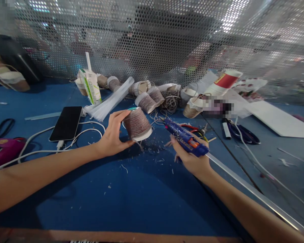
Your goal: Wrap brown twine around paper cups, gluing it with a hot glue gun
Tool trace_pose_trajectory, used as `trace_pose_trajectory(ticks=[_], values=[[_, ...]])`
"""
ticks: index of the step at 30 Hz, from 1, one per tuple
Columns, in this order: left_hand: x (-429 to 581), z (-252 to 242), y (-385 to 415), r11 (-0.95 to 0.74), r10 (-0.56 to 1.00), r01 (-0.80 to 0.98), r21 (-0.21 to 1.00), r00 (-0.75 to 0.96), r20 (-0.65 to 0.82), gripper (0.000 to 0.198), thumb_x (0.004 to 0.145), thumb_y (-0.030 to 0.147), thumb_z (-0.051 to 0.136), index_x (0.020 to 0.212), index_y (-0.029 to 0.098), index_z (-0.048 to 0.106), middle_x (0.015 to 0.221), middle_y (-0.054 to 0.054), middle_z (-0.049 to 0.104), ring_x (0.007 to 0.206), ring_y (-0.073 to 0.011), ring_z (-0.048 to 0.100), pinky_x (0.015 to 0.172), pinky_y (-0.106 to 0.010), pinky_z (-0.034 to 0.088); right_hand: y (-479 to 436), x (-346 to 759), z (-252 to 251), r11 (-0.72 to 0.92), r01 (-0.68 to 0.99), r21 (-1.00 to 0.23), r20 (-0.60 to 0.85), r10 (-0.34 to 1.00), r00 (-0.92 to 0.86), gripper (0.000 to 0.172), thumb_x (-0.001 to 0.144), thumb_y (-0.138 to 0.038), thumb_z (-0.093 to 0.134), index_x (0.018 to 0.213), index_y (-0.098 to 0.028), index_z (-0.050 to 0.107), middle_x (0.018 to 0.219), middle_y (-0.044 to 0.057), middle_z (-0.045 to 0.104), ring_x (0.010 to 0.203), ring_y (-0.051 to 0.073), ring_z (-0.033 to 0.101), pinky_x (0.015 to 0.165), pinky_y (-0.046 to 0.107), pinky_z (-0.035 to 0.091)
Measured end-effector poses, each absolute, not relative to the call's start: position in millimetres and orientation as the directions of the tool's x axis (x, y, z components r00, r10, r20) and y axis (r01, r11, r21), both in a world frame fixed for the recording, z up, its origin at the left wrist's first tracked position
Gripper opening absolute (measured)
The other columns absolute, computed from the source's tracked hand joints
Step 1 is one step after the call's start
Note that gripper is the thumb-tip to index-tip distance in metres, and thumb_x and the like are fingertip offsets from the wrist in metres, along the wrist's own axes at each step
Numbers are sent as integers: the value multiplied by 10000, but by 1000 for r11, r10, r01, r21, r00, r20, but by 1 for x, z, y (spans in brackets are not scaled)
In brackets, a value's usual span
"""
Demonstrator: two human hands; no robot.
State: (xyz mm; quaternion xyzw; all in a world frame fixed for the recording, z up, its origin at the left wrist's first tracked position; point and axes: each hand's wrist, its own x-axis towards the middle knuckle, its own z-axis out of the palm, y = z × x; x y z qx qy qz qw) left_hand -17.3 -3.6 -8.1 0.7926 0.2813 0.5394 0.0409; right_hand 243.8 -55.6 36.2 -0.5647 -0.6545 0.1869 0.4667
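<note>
- The cord-wrapped cup (137,124) is held above the middle of the blue tabletop (131,199), in front of a cluster of similar wrapped cups (145,102).
- Its long axis is tilted, run from upper left to lower right; the white-lined end (143,135) is turned downward and slightly right, the other end up and slightly left.
- The glue gun (179,134) is aimed by its nozzle toward the upper left, on the cup's side; a gap is left between nozzle and cup.
- The cup is gripped by the left hand (114,133), fingers over the upper end and thumb beneath; the gun is grasped by the right hand (194,162), with the trigger finger's press not discernible.
- The cup's wall is covered in close rows of brown cord; a bit of teal (133,108) is seen at the top, and a loose strand is hung below.
- The gun is blue, with an orange part near its rear.
- The stretch between the forearms is strewn only with small white scraps (125,168), and is bounded by the brown front edge (91,233).
- The far side is closed off by a perforated screen (154,37); leftward room is narrowed by a phone (66,124) and white cable (60,145), rightward by red-handled pliers (191,127) just behind the gun.
</note>
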Motion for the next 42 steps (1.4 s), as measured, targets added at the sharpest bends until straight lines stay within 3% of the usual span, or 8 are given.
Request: trace_pose_trajectory(ticks=[3,9,19,25,28,37,42], values=[[-17,-9,-2,-831,524,371,414,276,806,864,739,202,736,1477,235,287,1342,-154,441,1273,-326,514,988,-519,585,-54,243,36,249,470,-847,329,940,94,267,758,-401,713,633,-225,556,445,-36,551,356,130,524,386,280,467],[-15,-10,-2,-804,593,270,530,284,754,853,718,188,749,1438,234,294,1344,-154,422,1290,-317,527,1024,-450,573,-53,243,38,164,365,-917,203,976,72,407,763,-507,733,555,-223,528,441,-6,576,437,173,624,515,326,577],[-21,-3,-3,-755,656,335,564,395,643,897,774,221,703,1500,262,178,1388,-161,378,1293,-322,493,1011,-490,571,-53,243,37,203,335,-920,226,974,32,402,746,-513,749,566,-225,533,433,-31,565,390,141,580,503,315,572],[-19,6,-5,-711,703,443,546,471,533,872,751,162,661,1505,254,233,1344,-137,418,1285,-308,473,1088,-556,502,-52,244,38,218,359,-908,238,971,12,388,767,-511,726,573,-235,534,433,-20,577,444,163,619,516,321,581],[-18,7,-5,-687,726,448,573,469,503,849,757,187,664,1492,240,244,1356,-143,410,1287,-309,480,1063,-534,526,-53,244,38,232,363,-902,249,969,0,380,780,-495,719,573,-236,534,433,-24,579,442,156,615,524,319,585],[-19,-4,2,-749,662,425,508,461,591,868,795,229,684,1525,276,218,1361,-147,419,1272,-328,507,1031,-550,554,-55,241,43,219,363,-906,238,971,6,400,762,-502,732,542,-241,524,434,-25,578,430,157,607,513,329,586],[-19,-5,1,-751,658,417,512,411,631,954,760,199,740,1537,293,194,1288,-121,448,1158,-283,569,898,-437,643,-56,241,45,231,374,-898,245,969,-9,414,774,-505,721,526,-241,521,436,-19,579,445,159,606,526,334,590]])
